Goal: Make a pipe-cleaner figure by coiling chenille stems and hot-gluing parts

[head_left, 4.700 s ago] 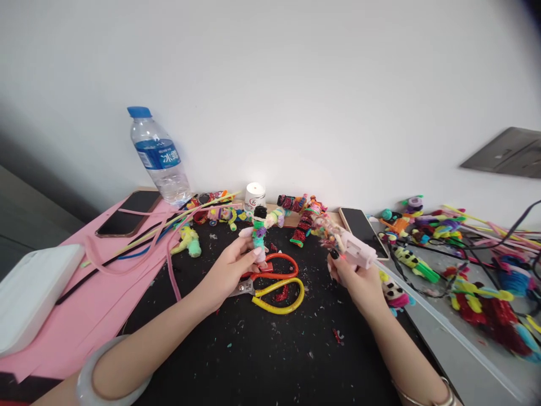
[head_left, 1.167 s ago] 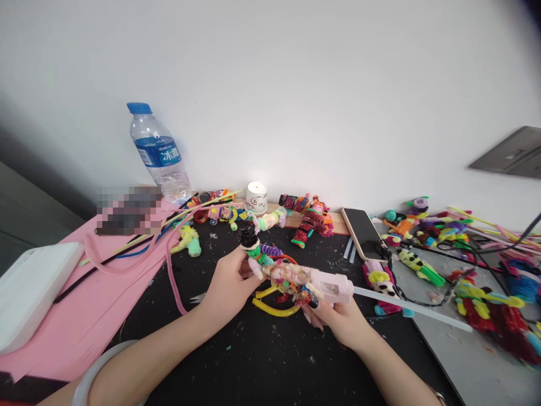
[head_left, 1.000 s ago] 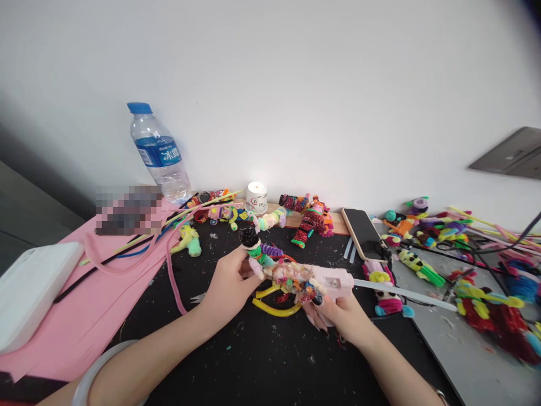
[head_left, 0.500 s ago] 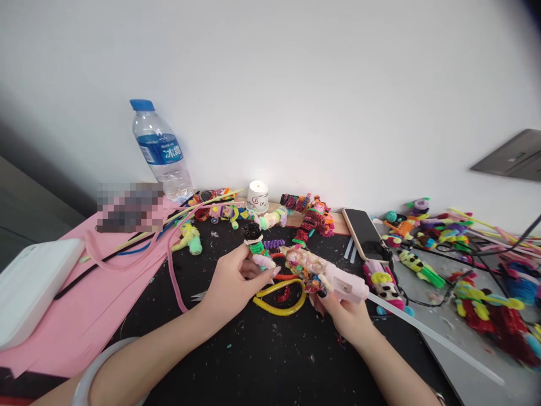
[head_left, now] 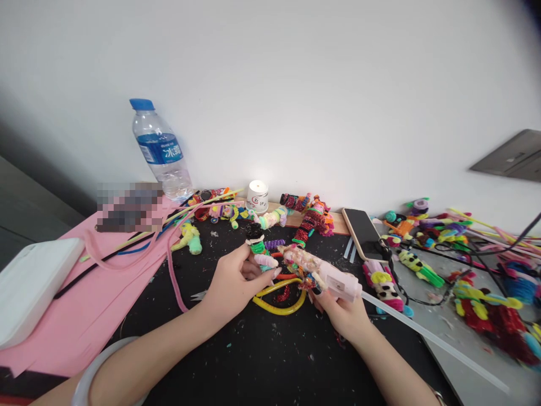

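White wall is seen behind a black mat (head_left: 262,361) strewn with scraps. Over its middle, a doll (head_left: 257,247) of pipe cleaners is pinched upright in the closed fingers of the left hand (head_left: 234,282). A glue gun (head_left: 338,282) is gripped in the curled fingers of the right hand (head_left: 344,316), its decorated front aimed at the doll and just beside it; contact cannot be told. A glue stick (head_left: 431,338) juts from its rear to the right. Scissors (head_left: 281,301) lie on the mat beneath both. A bottle (head_left: 160,152), a cup (head_left: 257,196) and a phone (head_left: 362,226) are set near the wall.
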Demonstrator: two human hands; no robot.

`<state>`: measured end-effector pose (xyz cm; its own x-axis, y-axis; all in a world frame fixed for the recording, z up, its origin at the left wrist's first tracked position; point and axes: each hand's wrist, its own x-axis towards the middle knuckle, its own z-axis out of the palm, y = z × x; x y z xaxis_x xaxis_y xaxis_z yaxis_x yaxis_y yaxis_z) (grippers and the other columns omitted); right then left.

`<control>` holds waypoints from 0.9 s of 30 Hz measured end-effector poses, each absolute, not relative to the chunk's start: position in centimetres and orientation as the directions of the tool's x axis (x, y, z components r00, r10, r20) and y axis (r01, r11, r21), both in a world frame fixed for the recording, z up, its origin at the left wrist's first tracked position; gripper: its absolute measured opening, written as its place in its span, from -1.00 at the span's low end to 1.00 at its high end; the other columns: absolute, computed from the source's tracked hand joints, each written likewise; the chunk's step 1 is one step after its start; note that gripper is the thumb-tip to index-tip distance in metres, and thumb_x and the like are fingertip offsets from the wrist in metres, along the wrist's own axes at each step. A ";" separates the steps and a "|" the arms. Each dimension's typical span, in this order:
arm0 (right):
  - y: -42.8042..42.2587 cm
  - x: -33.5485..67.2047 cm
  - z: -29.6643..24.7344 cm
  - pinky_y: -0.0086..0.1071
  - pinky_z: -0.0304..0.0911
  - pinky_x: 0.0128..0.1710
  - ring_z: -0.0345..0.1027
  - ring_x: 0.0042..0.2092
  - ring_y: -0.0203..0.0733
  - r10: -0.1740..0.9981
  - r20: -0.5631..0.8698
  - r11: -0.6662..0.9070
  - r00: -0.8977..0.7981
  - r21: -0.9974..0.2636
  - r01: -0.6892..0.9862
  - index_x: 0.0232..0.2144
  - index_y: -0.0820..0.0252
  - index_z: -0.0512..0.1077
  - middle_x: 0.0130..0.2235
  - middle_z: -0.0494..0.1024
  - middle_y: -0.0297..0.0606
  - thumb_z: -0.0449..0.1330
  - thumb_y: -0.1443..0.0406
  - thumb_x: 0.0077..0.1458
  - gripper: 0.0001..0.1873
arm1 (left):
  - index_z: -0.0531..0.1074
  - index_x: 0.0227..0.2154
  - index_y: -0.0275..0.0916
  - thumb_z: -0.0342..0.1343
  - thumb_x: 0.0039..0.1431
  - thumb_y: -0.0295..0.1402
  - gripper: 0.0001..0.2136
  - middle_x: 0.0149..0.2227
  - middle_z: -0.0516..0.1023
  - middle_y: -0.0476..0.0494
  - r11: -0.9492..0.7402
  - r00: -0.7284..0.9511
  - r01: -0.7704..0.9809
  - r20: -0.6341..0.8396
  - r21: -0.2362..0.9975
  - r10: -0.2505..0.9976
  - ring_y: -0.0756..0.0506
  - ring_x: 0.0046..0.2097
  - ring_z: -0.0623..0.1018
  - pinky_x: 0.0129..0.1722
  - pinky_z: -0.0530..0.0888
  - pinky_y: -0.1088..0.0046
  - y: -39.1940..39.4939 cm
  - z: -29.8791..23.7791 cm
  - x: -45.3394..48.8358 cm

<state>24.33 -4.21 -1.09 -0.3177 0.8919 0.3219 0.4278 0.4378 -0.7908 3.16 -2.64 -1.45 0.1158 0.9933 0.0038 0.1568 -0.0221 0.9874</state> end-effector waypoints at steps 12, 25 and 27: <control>-4.3 24.9 -1.8 -0.42 0.05 -0.63 0.11 -0.59 -0.31 0.915 0.278 0.387 -0.291 -0.809 0.442 -0.55 0.17 0.29 -0.63 0.26 -0.37 0.04 0.17 0.15 -0.71 | 0.33 -0.41 -0.25 0.26 -0.05 -0.24 -0.75 -0.47 0.58 -0.09 -0.019 0.103 0.149 0.004 0.989 0.995 -0.13 -0.42 0.61 -0.43 0.54 0.42 -2.6 -1.6 3.2; -4.5 23.7 -0.2 -0.47 0.18 -0.53 0.29 -0.54 -0.29 0.936 0.328 0.329 -0.131 -0.677 0.658 -0.36 0.20 0.39 -0.51 0.47 -0.34 0.10 0.24 0.06 -0.85 | 0.29 -0.39 -0.24 0.22 -0.01 -0.24 -0.75 -0.44 0.59 -0.10 0.034 0.079 0.132 -0.044 0.991 0.996 -0.13 -0.40 0.62 -0.55 0.48 0.51 -2.3 -1.4 2.9; -4.2 23.9 -0.1 -0.44 0.22 -0.48 0.36 -0.49 -0.24 0.939 0.345 0.254 -0.014 -0.665 0.703 -0.30 0.19 0.40 -0.46 0.51 -0.31 0.10 0.22 0.05 -0.81 | 0.29 -0.39 -0.24 0.22 -0.01 -0.25 -0.76 -0.42 0.59 -0.10 0.049 0.064 0.106 -0.056 0.993 0.996 -0.13 -0.40 0.62 -0.55 0.48 0.51 -2.1 -1.2 2.9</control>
<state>23.95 -4.20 -0.15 -0.0136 0.9385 0.3449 0.7025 0.2544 -0.6646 2.92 -2.12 -1.17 0.0643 0.9964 -0.0559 0.1062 0.0489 0.9931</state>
